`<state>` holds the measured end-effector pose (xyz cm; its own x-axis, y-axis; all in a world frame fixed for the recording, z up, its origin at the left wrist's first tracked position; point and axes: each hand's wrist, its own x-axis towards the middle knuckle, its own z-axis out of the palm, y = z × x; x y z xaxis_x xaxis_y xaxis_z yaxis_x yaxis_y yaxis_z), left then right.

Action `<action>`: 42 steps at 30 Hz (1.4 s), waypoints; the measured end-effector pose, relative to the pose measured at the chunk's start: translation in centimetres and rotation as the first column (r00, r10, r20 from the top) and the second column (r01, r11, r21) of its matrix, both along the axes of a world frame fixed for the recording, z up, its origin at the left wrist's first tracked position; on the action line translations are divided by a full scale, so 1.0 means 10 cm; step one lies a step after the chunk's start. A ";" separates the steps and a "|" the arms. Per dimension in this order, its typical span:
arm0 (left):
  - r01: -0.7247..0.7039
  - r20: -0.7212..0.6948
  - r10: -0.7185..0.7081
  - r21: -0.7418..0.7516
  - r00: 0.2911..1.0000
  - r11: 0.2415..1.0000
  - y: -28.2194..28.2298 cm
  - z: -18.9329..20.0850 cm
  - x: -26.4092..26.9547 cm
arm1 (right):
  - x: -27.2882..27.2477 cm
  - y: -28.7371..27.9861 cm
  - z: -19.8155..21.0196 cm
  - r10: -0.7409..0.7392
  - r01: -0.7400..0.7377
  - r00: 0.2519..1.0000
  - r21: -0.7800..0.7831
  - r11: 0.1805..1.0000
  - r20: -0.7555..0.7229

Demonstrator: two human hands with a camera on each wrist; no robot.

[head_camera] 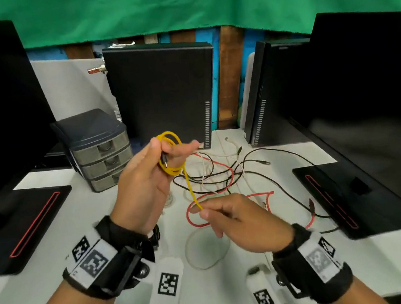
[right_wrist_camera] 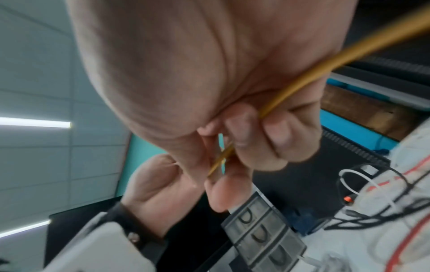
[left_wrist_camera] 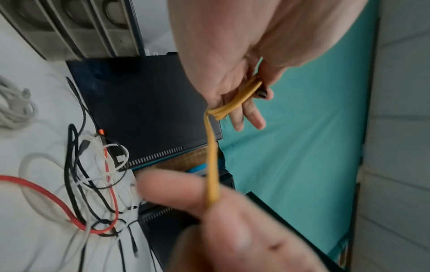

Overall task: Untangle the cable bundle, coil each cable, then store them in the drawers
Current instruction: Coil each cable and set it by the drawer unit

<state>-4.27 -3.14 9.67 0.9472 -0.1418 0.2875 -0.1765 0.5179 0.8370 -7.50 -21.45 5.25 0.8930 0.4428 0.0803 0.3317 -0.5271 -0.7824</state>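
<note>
A yellow cable is partly wound into loops that my left hand holds raised above the desk, thumb on top, with its black plug against the fingers. The free length runs down to my right hand, which pinches it between thumb and fingers. A tangle of black, white and red cables lies on the white desk beyond my hands. The small grey three-drawer unit stands at the back left with its drawers closed.
Two black computer towers stand at the back. Black monitors with red-striped bases flank the desk on both sides. A clear cable loop lies near the front edge. Green cloth hangs above.
</note>
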 end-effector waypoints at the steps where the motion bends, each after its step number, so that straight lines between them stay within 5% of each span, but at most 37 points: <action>1: -0.040 0.015 0.039 0.035 0.999 0.999 0.00 -0.05 0.04 | -0.05 0.01 0.03 0.034 -0.033 0.999 -0.044 0.998 0.005; 4: -0.241 0.149 0.205 0.290 0.967 0.926 -0.02 -0.18 0.09 | -0.14 0.01 0.20 0.086 -0.081 0.995 -0.083 0.993 0.055; 7: -0.465 0.442 0.201 0.641 0.874 0.611 -0.05 -0.30 0.07 | -0.15 -0.01 0.41 0.085 -0.078 0.987 -0.059 0.995 0.136; 9: -0.456 0.499 0.074 0.710 0.863 0.536 -0.08 -0.38 0.04 | -0.10 -0.06 0.55 0.049 -0.042 0.980 -0.039 0.998 0.191; 13: -0.003 0.134 -0.123 0.688 0.983 0.726 -0.07 -0.23 -0.04 | 0.13 -0.22 0.68 -0.156 0.118 0.947 0.148 0.982 0.281; 15: 0.178 -0.032 -0.196 0.576 0.980 0.798 -0.05 -0.10 -0.09 | 0.26 -0.27 0.59 -0.243 0.177 0.921 0.228 0.958 0.306; 19: 0.287 -0.128 -0.273 0.103 0.953 0.952 0.01 0.08 -0.11 | 0.36 -0.20 0.15 -0.301 0.244 0.932 0.264 0.933 0.202; 22: 0.167 -0.128 -0.181 -0.112 0.975 0.980 0.04 0.06 -0.01 | 0.19 0.01 -0.24 -0.177 0.161 0.980 0.160 0.974 0.086; 25: -0.056 0.015 0.054 0.186 0.998 0.981 0.08 -0.15 0.15 | -0.11 0.22 -0.33 -0.052 0.055 0.988 -0.019 0.998 0.144; 27: -0.242 0.250 0.118 0.554 0.961 0.797 0.09 -0.31 0.20 | -0.25 0.24 -0.18 -0.046 0.060 0.976 -0.058 0.996 0.212; 28: -0.265 0.313 0.063 0.659 0.948 0.704 0.07 -0.37 0.19 | -0.29 0.23 -0.08 -0.050 0.069 0.964 -0.066 0.995 0.259; 30: -0.195 0.299 -0.059 0.747 0.952 0.635 0.00 -0.46 0.11 | -0.31 0.16 0.13 -0.065 0.111 0.918 -0.096 0.989 0.392; 33: 0.091 0.060 -0.188 0.708 0.980 0.701 -0.14 -0.40 -0.04 | -0.24 0.01 0.24 -0.116 0.176 0.846 -0.067 0.982 0.520; 36: 0.315 -0.193 -0.248 0.604 0.949 0.732 -0.19 -0.24 -0.15 | -0.19 -0.03 0.25 -0.159 0.097 0.903 0.172 0.980 0.400; 38: 0.417 -0.270 -0.321 0.503 0.908 0.757 -0.17 -0.19 -0.18 | -0.22 0.03 0.26 -0.163 0.047 0.942 0.367 0.929 0.294; 42: 0.468 -0.298 -0.378 0.345 0.877 0.814 -0.17 -0.18 -0.17 | -0.21 0.15 0.25 -0.254 0.112 0.923 0.428 0.897 0.290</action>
<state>-5.99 -4.79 7.86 0.7962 -0.6003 -0.0752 0.1816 0.1186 0.9762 -9.64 -19.97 7.73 0.8442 0.1414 0.5170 0.5352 -0.2730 -0.7994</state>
